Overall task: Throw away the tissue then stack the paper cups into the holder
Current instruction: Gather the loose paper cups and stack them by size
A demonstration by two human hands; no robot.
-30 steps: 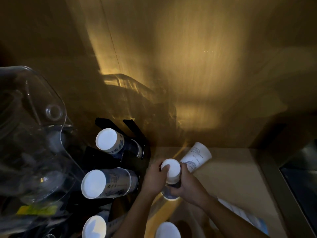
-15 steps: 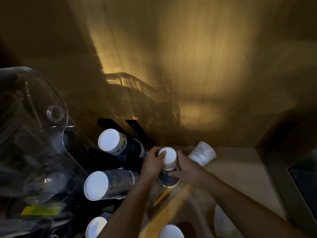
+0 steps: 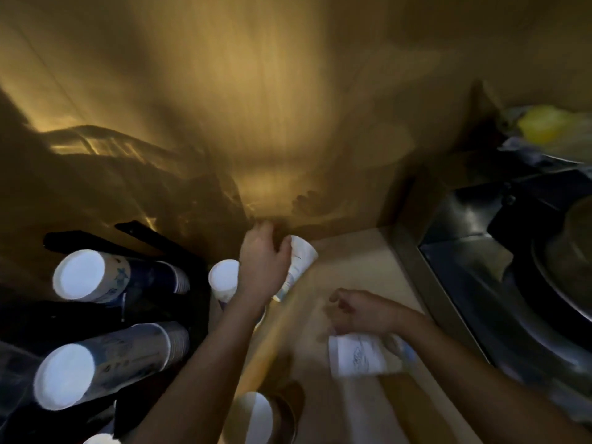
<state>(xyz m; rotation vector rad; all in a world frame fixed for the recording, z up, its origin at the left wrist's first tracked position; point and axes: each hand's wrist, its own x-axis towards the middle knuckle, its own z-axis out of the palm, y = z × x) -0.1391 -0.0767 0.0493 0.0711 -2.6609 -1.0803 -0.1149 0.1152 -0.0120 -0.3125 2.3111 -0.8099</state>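
My left hand (image 3: 262,267) is closed around a white paper cup (image 3: 302,259) that lies tilted against the wooden wall. Left of that hand, a short stack of upturned cups (image 3: 224,278) stands on the counter. My right hand (image 3: 358,310) hovers with loosely curled fingers, nothing in them, just above another printed paper cup (image 3: 355,354) lying on its side; both are blurred. The black cup holder (image 3: 153,238) on the left carries two long stacks of cups (image 3: 80,275), (image 3: 64,376). One more upturned cup (image 3: 256,415) stands near the bottom edge.
A steel sink (image 3: 499,283) fills the right side past the counter's (image 3: 352,257) metal rim. At the top right a bag holds something yellow (image 3: 541,126). The wooden wall closes the back. Light is dim.
Both hands have let go of the short upturned stack. My left hand moved right onto the cup by the wall. My right hand drew back over the lying cup. The view shifted right.
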